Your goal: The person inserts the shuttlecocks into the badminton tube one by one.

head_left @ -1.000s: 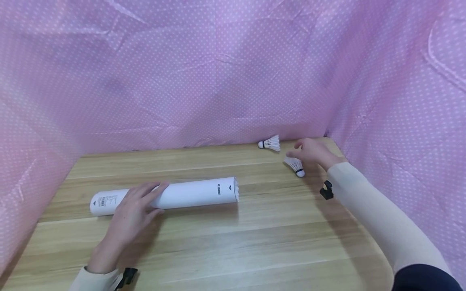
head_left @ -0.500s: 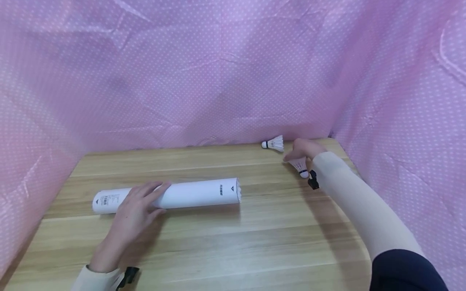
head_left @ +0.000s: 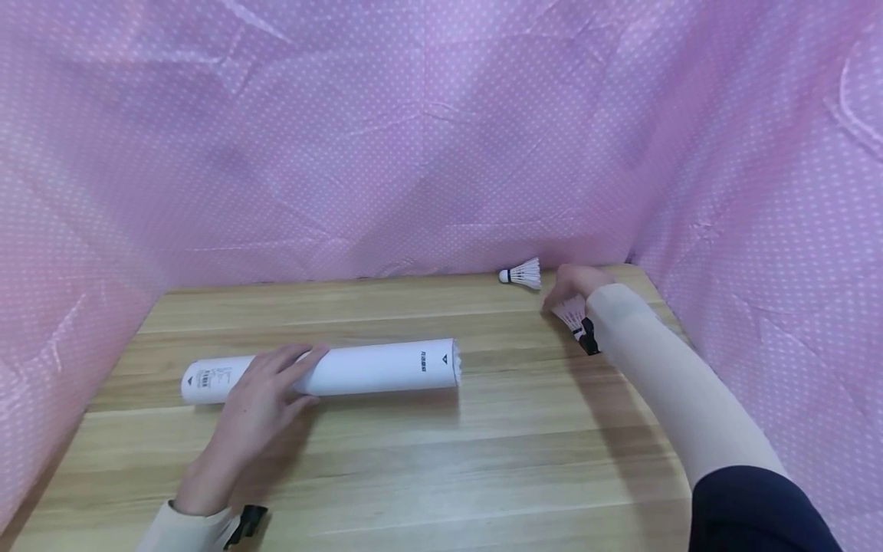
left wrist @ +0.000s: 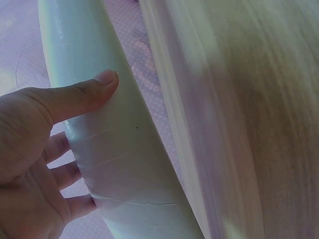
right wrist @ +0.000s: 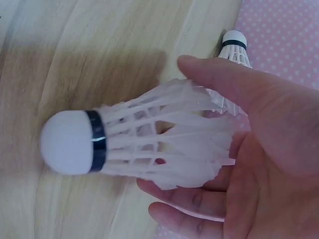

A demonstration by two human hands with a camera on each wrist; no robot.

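A white shuttlecock tube [head_left: 379,368] lies lengthwise at the left centre, with white feathery tips at its right end. My left hand [head_left: 258,399] grips its middle, the thumb [left wrist: 94,92] on the near side and the other fingers partly hidden behind it. At the back right my right hand [head_left: 576,282] holds a white shuttlecock [right wrist: 154,139] by its feather skirt. The thumb is along one side and curled fingers are along the other. Its round cork with a dark band points away from the palm. A second shuttlecock [head_left: 522,274] lies just left of that hand.
The wooden table [head_left: 386,475] runs under both arms. Pink dotted cloth [head_left: 386,153] stands along its back and both sides, close behind the second shuttlecock. Black clips sit at both wrists.
My right hand has come down over the nearer shuttlecock and closed on its skirt. The left hand stays on the tube. The view has shifted slightly.
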